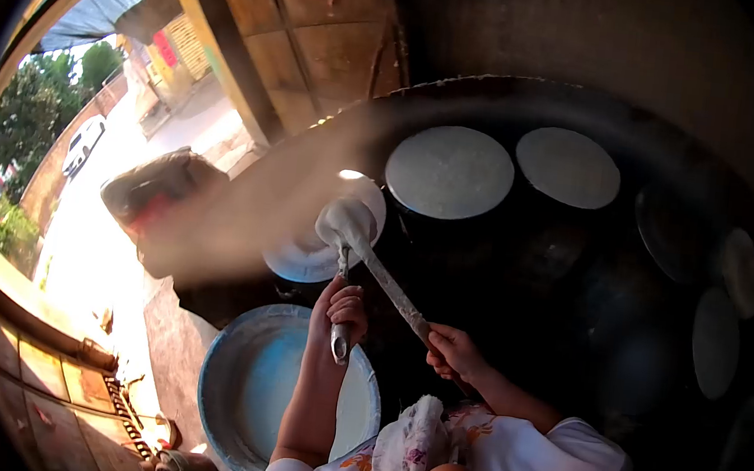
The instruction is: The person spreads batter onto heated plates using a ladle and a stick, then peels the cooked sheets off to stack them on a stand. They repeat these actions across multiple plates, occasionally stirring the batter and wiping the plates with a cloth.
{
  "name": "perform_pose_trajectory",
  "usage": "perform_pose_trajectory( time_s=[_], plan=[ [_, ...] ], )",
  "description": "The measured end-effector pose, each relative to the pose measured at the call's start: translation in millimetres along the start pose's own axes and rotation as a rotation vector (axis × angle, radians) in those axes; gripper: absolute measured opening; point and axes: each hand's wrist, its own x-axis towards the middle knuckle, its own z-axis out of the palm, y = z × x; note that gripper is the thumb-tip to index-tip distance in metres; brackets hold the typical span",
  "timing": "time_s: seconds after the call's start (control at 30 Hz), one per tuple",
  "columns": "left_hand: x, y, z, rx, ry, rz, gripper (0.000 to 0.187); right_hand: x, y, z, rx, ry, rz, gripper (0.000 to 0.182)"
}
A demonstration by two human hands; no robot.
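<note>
My left hand [344,310] is wrapped round the metal handle of a ladle [341,343]. The ladle's head is up by a batter-coated stick [394,293], whose shaft is in the closed fingers of my right hand [455,352]. Both coated ends meet above a white round dish [300,262], so the ladle's bowl is hard to make out. White discs, one at the top middle [449,172] and another to its right [569,168], lie on the large dark round surface. Below my left hand stands a blue basin [241,377] with pale liquid.
More pale discs [715,343] lie along the dark surface's right side. A blurred brown shape covers part of its left edge. A wooden post [219,39] rises at the upper left, beside a bright opening with a white car [84,145] outside.
</note>
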Motion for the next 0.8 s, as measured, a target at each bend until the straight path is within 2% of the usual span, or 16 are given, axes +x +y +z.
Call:
perform_pose_trajectory(
  time_s=[0.03,0.1,0.17,0.27,0.3,0.37,0.4,0.43,0.47,0.5,0.57,0.63,0.7,0.73,0.77,0.8],
  plan=[
    [24,-16,0,-0.038,-0.026,-0.087,0.044,-25,-13,-9,0.019,0.079,-0.045,0.036],
    [74,-58,-12,0.191,-0.073,-0.171,0.043,-73,-50,-42,0.028,0.263,-0.254,0.038],
    [146,-97,-31,0.397,-0.068,-0.343,0.043,-104,-85,-96,-0.049,0.506,-0.557,0.04],
    [247,-202,-45,0.287,0.072,-0.589,0.039,-132,-126,-161,-0.4,0.978,-0.816,0.036],
    [272,-244,-42,0.073,0.138,-0.722,0.037,-132,-121,-194,-0.487,1.105,-0.858,0.035],
    [321,-306,-59,-0.126,0.141,-0.75,0.033,-143,-47,-241,-0.617,1.329,-0.974,0.037],
    [346,-323,-81,-0.09,0.084,-0.84,0.033,-149,-11,-265,-0.679,1.455,-1.017,0.038],
    [385,-330,-115,0.094,0.014,-0.936,0.032,-182,11,-285,-0.782,1.546,-0.979,0.036],
    [414,-347,-137,0.137,0.017,-1.009,0.033,-223,20,-306,-0.772,1.564,-0.762,0.035],
    [443,-366,-153,0.178,0.044,-1.062,0.034,-259,22,-323,-0.729,1.558,-0.526,0.034],
    [485,-395,-167,0.18,0.251,-1.093,0.034,-307,-12,-363,-0.215,1.61,-0.522,0.035],
    [522,-446,-190,0.116,0.445,-1.103,0.035,-351,-52,-408,0.105,1.614,-0.618,0.037],
    [571,-468,-248,0.318,0.482,-1.198,0.039,-336,-42,-480,0.361,1.617,-0.76,0.037],
    [584,-479,-255,0.45,0.469,-1.172,0.034,-333,-60,-489,0.485,1.598,-0.853,0.039],
    [589,-483,-277,0.589,0.494,-1.121,0.03,-315,-40,-514,0.623,1.523,-0.96,0.043],
    [598,-500,-296,0.912,0.446,-1.032,0.022,-314,-43,-525,0.699,1.546,-0.97,0.044]
  ],
)
